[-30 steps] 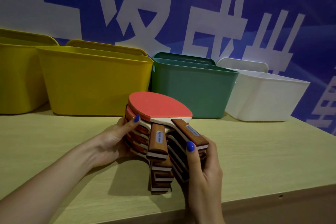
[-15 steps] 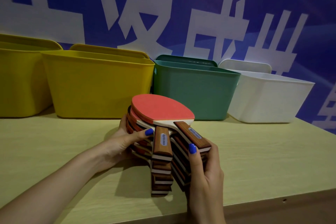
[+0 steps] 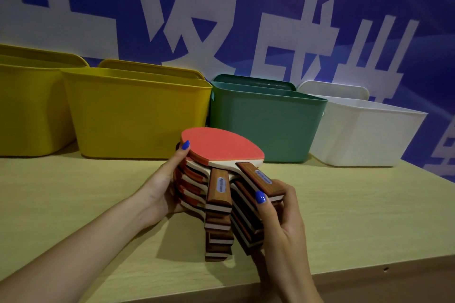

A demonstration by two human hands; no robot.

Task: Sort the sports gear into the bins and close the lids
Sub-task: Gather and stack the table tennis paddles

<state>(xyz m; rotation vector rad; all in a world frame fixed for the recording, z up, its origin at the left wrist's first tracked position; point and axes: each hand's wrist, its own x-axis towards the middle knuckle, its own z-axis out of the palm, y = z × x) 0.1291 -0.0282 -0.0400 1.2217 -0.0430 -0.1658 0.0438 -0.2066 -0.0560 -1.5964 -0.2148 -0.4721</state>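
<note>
**Two hands holding a stack of paddles**

A tall stack of table tennis paddles with red rubber faces and brown wooden handles is sitting on the pale yellow-green wooden surface, close to its near edge. The handles are fanning out toward the person in two bunches.

The left hand is wrapping around the left side of the stack, gripping the round paddle heads. Its thumb with a blue nail is lying on the edge of the top red face.

The right hand is gripping the right bunch of handles. Its thumb, also with a blue nail, is pressing on the side of the top handle, and the fingers are curling around the far side.

Four open plastic bins are standing in a row at the far side of the surface, against a blue wall with big white letters. From left to right they are a yellow bin at the left edge, a second yellow bin, a green bin and a white bin. A matching lid is standing up behind each bin. The stack is sitting just in front of the gap between the second yellow bin and the green bin, not touching them.
</note>
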